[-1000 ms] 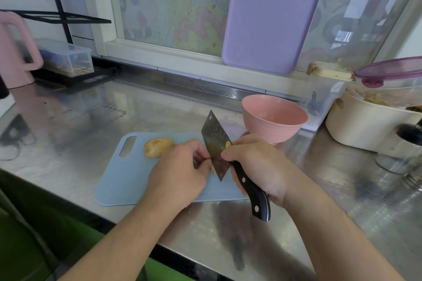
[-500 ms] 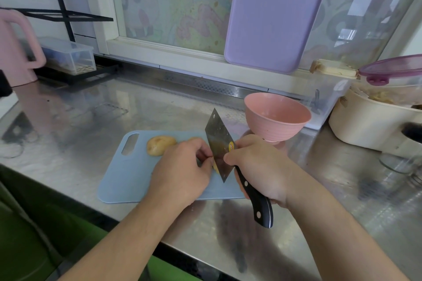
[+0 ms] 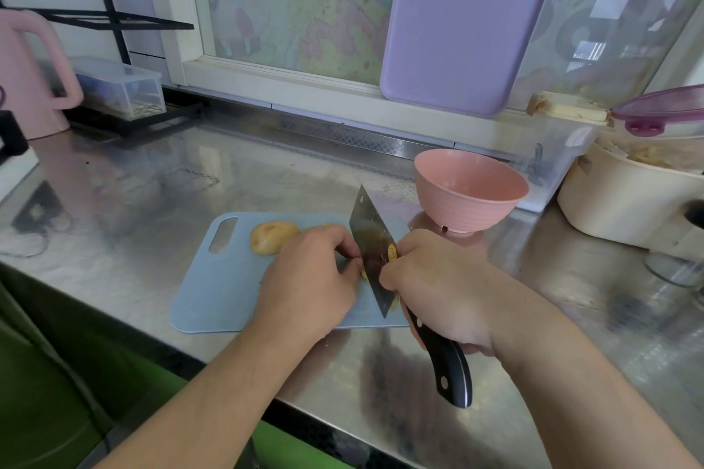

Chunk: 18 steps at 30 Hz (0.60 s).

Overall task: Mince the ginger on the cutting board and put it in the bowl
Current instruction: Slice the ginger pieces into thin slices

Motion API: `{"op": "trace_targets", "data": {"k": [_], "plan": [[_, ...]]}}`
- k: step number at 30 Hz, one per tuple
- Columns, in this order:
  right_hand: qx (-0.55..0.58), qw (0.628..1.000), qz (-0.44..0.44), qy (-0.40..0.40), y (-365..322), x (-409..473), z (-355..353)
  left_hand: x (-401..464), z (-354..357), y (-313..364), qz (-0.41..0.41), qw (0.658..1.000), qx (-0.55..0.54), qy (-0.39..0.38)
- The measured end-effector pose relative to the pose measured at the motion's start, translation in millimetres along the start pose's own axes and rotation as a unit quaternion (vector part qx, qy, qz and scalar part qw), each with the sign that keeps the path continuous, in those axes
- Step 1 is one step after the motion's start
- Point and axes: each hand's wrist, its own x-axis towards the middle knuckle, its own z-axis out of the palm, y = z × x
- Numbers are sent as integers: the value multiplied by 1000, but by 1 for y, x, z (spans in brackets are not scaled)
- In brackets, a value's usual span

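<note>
While right hand [image 3: 438, 286] grips cleaver [image 3: 371, 244], left hand [image 3: 308, 274] pinches ginger [image 3: 364, 272] beside blade.

Ginger [image 3: 273, 237]: tan, knobby lump, lying on far-left part of board, just right of handle slot. Second ginger bit [image 3: 364, 274] mostly hidden at blade, only a yellowish sliver showing.
Board [image 3: 213, 293]: pale blue, flat on steel counter, slot at left end.
Bowl [image 3: 470, 190]: pink, ribbed, upright, just beyond board's far-right corner.
Cleaver [image 3: 371, 247]: steel blade edge-down over board, black riveted handle toward near side.
</note>
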Motion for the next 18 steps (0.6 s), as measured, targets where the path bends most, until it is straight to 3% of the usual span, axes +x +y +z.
{"op": "trace_targets", "data": {"k": [10,18], "plan": [[91,996,16,13,-2,9,6,-4,-3,3,-7,1000,-2,-11],[295,952,48,68,8,9,2,-5,-6,5,-19,1000,5,-23]]}}
